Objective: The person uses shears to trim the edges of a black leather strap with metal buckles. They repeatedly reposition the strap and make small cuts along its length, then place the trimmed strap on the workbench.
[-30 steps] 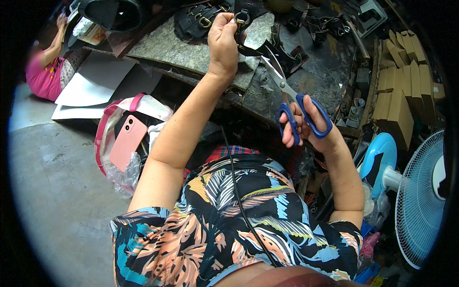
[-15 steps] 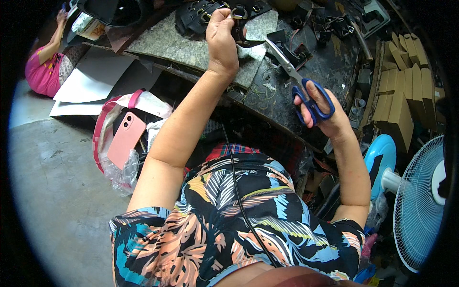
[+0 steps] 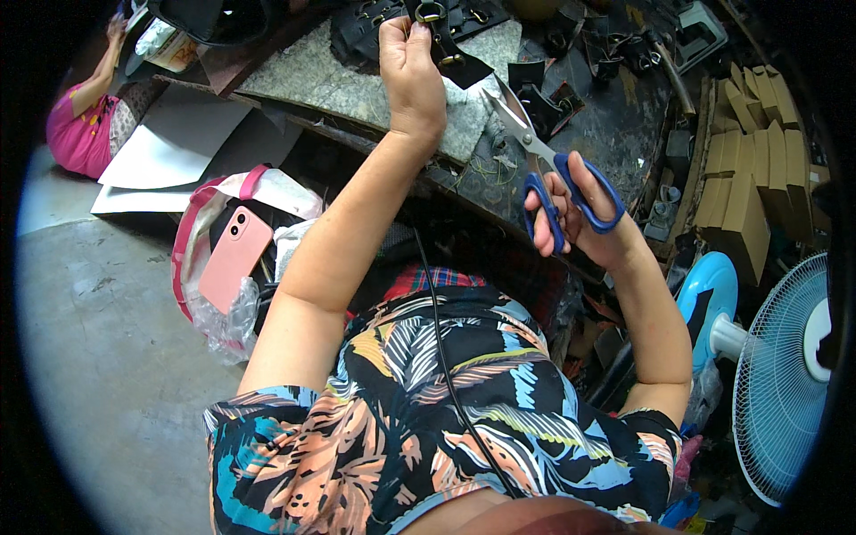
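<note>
My left hand (image 3: 414, 80) is closed on a black strap piece with metal buckles (image 3: 452, 61), held up over the far part of the bench. My right hand (image 3: 580, 209) grips blue-handled scissors (image 3: 528, 143), fingers through the loops. The blades are spread apart and point up toward the strap piece, a short gap away from its lower end. Under the left hand lies a pale speckled stone slab (image 3: 308, 80). More black straps with buckles (image 3: 357, 34) are heaped on it behind my left hand. Black cut pieces (image 3: 544, 102) lie on the bench just beyond the blades.
Folded brown cardboard boxes (image 3: 749, 169) stand at the right, above a white and blue fan (image 3: 785, 374). A bag holding a pink phone (image 3: 236, 259) sits left of my left arm. White sheets (image 3: 169, 143) jut from the bench near another person in pink (image 3: 85, 134).
The scissors have opened wider and backed off slightly from the strap piece. My left hand has turned the piece, so its buckles and lower end now show.
</note>
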A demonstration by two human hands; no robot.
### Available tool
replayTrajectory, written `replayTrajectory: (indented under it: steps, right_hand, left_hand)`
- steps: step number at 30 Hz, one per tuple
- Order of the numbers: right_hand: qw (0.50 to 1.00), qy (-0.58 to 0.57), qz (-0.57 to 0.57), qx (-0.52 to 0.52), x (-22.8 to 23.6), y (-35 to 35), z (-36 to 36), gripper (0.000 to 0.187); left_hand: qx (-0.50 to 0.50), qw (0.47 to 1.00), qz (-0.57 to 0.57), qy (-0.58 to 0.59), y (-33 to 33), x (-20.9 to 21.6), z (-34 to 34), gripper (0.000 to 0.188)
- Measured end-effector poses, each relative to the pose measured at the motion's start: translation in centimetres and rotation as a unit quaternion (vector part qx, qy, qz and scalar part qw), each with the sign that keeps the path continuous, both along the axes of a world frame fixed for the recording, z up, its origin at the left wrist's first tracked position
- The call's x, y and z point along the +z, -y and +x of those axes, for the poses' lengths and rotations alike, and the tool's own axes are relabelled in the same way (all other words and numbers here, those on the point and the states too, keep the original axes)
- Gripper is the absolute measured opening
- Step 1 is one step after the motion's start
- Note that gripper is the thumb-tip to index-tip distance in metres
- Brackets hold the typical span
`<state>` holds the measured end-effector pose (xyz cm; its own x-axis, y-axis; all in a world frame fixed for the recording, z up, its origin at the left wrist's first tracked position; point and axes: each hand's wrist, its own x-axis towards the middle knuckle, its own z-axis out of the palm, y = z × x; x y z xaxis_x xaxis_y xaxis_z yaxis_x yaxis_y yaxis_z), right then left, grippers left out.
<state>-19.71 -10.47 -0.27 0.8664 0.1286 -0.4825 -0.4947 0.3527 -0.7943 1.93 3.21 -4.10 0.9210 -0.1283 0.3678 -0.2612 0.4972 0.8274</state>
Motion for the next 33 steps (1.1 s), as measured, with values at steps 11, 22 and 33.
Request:
replayTrajectory:
  steps: [11,22,33]
  right_hand:
    - [0.996,-0.037,-0.054,-0.068,0.5,-1.0,-1.0,0.065]
    - [0.97,0.047,-0.207,-0.121,0.3,1.0,-0.7,0.065]
    - [0.716,0.094,-0.691,-0.018,1.6,2.1,-2.2,0.036]
  left_hand:
    - [0.008,1.0,-0.02,0.001,0.3,0.2,-0.2,0.013]
    - [0.085,0.711,0.577,0.393,-4.4,3.2,-0.8,0.018]
    - [0.01,0.771,0.471,0.429,-4.3,2.1,-2.6,0.038]
